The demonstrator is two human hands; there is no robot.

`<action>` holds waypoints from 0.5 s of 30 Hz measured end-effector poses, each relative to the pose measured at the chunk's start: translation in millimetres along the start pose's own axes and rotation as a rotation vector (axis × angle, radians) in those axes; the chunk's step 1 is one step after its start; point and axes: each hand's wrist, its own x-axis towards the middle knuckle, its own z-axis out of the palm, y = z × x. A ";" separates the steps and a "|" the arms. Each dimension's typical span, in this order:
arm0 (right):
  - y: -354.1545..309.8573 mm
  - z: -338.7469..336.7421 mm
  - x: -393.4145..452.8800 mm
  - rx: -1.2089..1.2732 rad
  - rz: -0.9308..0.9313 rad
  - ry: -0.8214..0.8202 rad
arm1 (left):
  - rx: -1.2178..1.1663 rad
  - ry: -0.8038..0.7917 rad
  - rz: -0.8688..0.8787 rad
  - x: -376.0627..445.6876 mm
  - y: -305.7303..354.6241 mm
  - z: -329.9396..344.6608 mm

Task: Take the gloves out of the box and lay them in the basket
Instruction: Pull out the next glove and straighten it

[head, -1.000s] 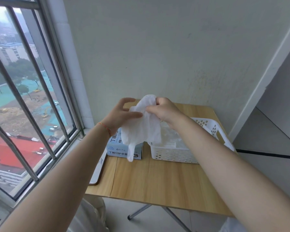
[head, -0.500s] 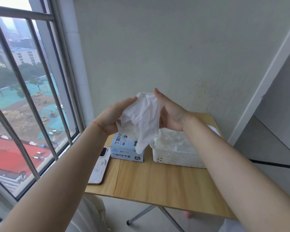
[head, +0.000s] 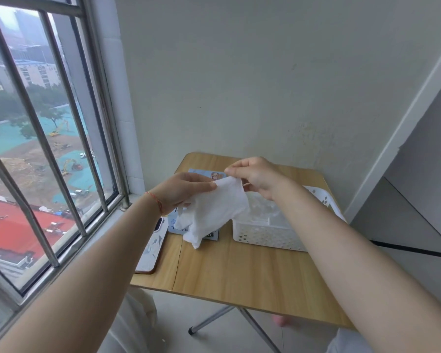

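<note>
Both hands hold one white glove [head: 215, 212] in the air above the wooden desk [head: 239, 271], in front of the blue glove box [head: 178, 224] and just left of the white perforated basket [head: 267, 234]. The left hand [head: 183, 191] grips the glove's upper left edge, its fingers [head: 204, 186] and thumb closed on the material. The right hand [head: 257, 175] pinches the upper right corner of the same edge between thumb and curled fingers [head: 236, 168], so the edge is stretched between the two hands. The rest of the glove hangs down limp and crumpled, its lowest tip dangling just over the desk surface and covering most of the box front.

The glove box stands on the desk near the left edge, largely hidden behind the glove and the left wrist; only parts of its blue face and lid show. The basket sits to the right of the box, close beside it, and already contains a pile of white gloves [head: 265, 212]. A phone [head: 152, 247] in a patterned case lies flat at the desk's left edge, beside the box. A thin red string bracelet [head: 156, 200] circles the left wrist. A barred window [head: 43, 149] fills the left side.
</note>
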 end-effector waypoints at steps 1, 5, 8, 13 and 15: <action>0.3 -0.1 3.1 0.009 0.010 0.001 | 0.012 0.008 -0.013 2.1 -3.0 -3.3; 1.7 0.9 5.5 -0.177 0.122 -0.193 | -0.057 0.068 0.027 8.8 -9.2 -10.4; 3.7 6.6 6.5 -0.362 0.150 -0.190 | -0.115 0.107 0.057 10.9 -11.7 -12.3; -3.0 12.2 14.3 -0.162 0.039 0.105 | -0.045 0.005 -0.032 6.4 -15.8 -19.1; -7.8 14.5 17.0 -0.103 0.017 0.197 | 0.003 -0.058 -0.093 3.3 -16.7 -19.5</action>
